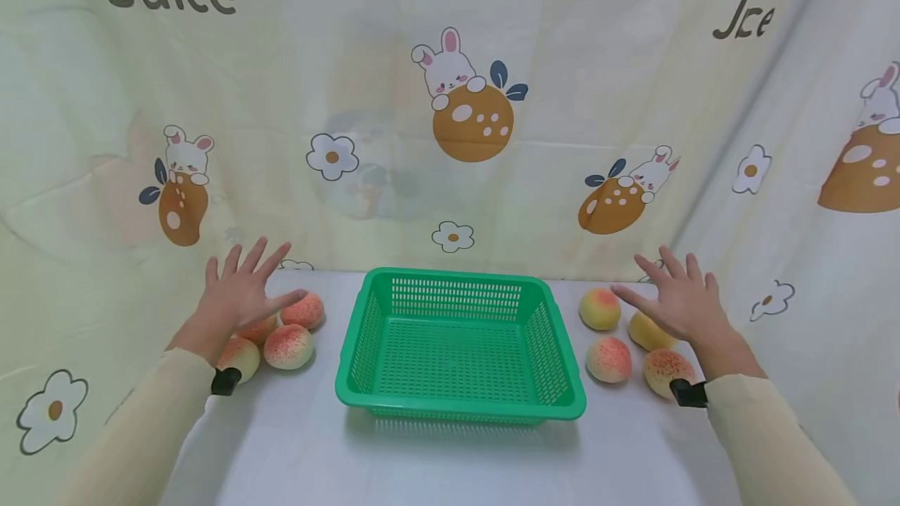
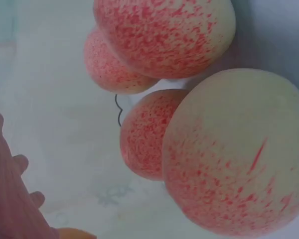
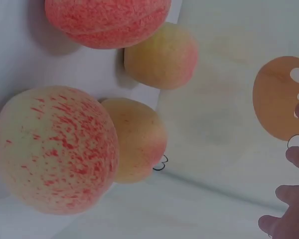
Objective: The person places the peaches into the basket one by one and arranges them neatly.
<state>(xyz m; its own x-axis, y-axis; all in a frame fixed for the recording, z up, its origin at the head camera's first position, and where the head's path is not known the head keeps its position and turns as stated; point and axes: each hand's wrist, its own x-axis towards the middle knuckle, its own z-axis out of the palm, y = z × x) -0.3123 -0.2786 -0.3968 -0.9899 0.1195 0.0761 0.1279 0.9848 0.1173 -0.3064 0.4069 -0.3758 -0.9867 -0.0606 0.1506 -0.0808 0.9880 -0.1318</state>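
Note:
My left hand (image 1: pixel 239 299) is spread with straight fingers above a group of peaches on the left, holding nothing. Among these, a pale red-speckled peach (image 1: pixel 289 347) and a redder peach (image 1: pixel 304 311) show beside the hand, and others are partly hidden under it. On the right, my right hand (image 1: pixel 682 303) is likewise spread over a second group, its palm bare. A yellow-pink peach (image 1: pixel 600 309) lies by its thumb, a pink peach (image 1: pixel 608 359) nearer me, and a speckled peach (image 3: pixel 57 149) under the wrist. Between the hands stands a green plastic basket (image 1: pixel 460 408) with nothing inside.
The basket and peaches stand on a white tabletop (image 1: pixel 295 451). Behind it hangs a pale curtain (image 1: pixel 281 84) printed with rabbits, fruit and flowers, which continues along the right side. A dark strap (image 1: pixel 225 382) circles the left wrist, another (image 1: pixel 689 393) the right.

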